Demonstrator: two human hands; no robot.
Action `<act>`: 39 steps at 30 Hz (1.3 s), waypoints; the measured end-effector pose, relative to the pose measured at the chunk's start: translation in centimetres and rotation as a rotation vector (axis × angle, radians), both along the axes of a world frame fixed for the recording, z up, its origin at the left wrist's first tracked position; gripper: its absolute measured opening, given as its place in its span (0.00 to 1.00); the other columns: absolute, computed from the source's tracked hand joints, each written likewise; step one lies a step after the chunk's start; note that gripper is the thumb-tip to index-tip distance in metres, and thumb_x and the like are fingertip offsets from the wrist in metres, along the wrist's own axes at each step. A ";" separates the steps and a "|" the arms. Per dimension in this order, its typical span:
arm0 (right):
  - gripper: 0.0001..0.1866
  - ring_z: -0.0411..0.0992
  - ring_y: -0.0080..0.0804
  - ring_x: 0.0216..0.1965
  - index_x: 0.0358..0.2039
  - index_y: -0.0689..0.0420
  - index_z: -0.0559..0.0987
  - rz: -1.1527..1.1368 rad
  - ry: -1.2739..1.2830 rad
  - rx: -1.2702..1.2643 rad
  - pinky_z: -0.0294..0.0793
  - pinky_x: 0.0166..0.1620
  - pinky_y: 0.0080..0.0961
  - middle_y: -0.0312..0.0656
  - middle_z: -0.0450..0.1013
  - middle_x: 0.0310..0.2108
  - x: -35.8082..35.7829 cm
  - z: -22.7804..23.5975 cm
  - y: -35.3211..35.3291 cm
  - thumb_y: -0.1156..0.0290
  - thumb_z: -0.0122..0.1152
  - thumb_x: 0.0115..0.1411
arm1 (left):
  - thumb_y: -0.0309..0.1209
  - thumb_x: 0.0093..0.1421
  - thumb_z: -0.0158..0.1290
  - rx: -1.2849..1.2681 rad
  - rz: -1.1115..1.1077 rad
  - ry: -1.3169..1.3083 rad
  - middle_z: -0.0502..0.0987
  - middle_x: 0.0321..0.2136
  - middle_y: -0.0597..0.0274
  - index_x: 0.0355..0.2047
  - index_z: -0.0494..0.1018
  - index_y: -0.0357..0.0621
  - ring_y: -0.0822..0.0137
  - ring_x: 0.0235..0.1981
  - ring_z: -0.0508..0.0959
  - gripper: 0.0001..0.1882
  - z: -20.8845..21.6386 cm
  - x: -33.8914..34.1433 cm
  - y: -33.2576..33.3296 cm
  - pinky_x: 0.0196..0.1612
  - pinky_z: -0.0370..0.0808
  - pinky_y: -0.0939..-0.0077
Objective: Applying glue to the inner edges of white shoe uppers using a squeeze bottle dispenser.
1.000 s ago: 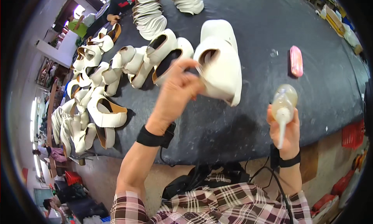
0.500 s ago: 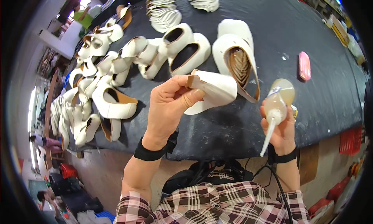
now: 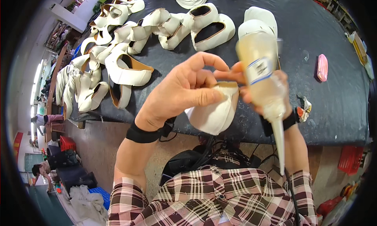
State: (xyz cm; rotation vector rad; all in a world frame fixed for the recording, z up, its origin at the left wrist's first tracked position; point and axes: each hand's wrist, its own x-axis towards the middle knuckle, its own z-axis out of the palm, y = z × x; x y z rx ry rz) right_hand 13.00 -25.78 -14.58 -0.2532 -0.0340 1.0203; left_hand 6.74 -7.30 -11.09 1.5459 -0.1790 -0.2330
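Note:
Between the thumb and fingers of my left hand [image 3: 176,90] is a white shoe upper [image 3: 214,114] with a tan lining. It hangs over the table's near edge, its rounded side downward. My right hand [image 3: 288,102] grips a translucent squeeze bottle [image 3: 261,69] of yellowish liquid, tilted so that its long tapered nozzle points down toward me. Fingers of the right hand reach out to the left past the bottle, close to the upper's top edge; whether they touch it I cannot tell. The bottle covers most of that hand and is slightly blurred.
Many white shoe uppers [image 3: 129,71] lie in rows over the left of the black-covered table [image 3: 302,96]. A stack of uppers [image 3: 257,26] stands behind the bottle. A pink object [image 3: 322,68] and a crumpled wrapper [image 3: 304,109] lie to the right. Red crates [image 3: 351,159] are below.
My right hand has brought the bottle up and left, next to the upper. The upper has turned in my left hand so its rounded side faces down. The view has shifted.

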 end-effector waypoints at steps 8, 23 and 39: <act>0.26 0.71 0.46 0.24 0.40 0.70 0.62 0.192 0.013 0.155 0.75 0.24 0.32 0.53 0.68 0.30 0.9 -5.1 -0.2 0.65 0.50 0.42 | 0.31 0.50 0.49 0.178 0.677 -0.210 0.69 0.33 0.59 0.35 0.65 0.37 0.75 0.33 0.68 0.14 -2.7 -4.3 0.9 0.34 0.64 0.85; 0.30 0.67 0.41 0.37 0.46 0.64 0.57 -0.276 -0.266 -0.435 0.71 0.37 0.31 0.55 0.63 0.39 1.8 -7.0 -4.2 0.57 0.49 0.48 | 0.29 0.46 0.53 -0.420 0.500 0.139 0.71 0.34 0.59 0.39 0.64 0.35 0.70 0.36 0.71 0.19 -6.8 -4.0 -2.3 0.42 0.65 0.77; 0.18 0.65 0.28 0.39 0.41 0.57 0.63 -0.886 -0.742 -0.631 0.70 0.38 0.27 0.39 0.65 0.37 3.6 -2.8 -6.5 0.68 0.52 0.50 | 0.26 0.46 0.53 -0.290 0.412 0.118 0.72 0.29 0.61 0.35 0.67 0.36 0.74 0.30 0.72 0.14 -6.0 -2.0 -4.8 0.35 0.69 0.83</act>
